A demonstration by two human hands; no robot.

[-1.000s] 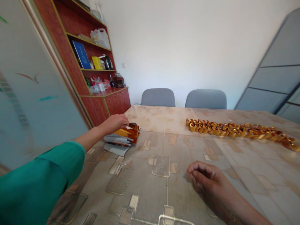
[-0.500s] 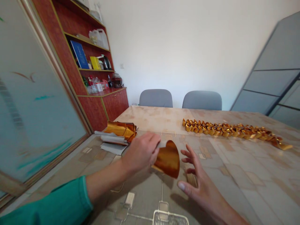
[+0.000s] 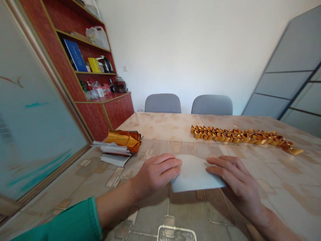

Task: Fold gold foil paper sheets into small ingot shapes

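Note:
Between my two hands is a sheet of foil paper (image 3: 194, 174), its pale whitish side facing me. My left hand (image 3: 157, 172) grips its left edge with the fingers on top. On the right edge, my right hand (image 3: 238, 180) holds it the same way, the thumb hidden underneath. The sheet is held just over the table. To the left lies a stack of gold foil paper (image 3: 125, 139), with folded pale sheets (image 3: 114, 152) in front of it. Rows of folded gold foil pieces (image 3: 238, 135) stretch across the right side of the table.
The table (image 3: 155, 125) has a patterned cover. Two grey chairs (image 3: 163, 103) stand at its far side. A red-brown cabinet (image 3: 117, 108) with bottles and a kettle is at the back left, beside a frosted glass door (image 3: 37, 134).
My right hand has taken hold of the sheet, which only my left hand held before. The sheet has turned from its gold side to its pale side and now lies flatter. The view shifted slightly.

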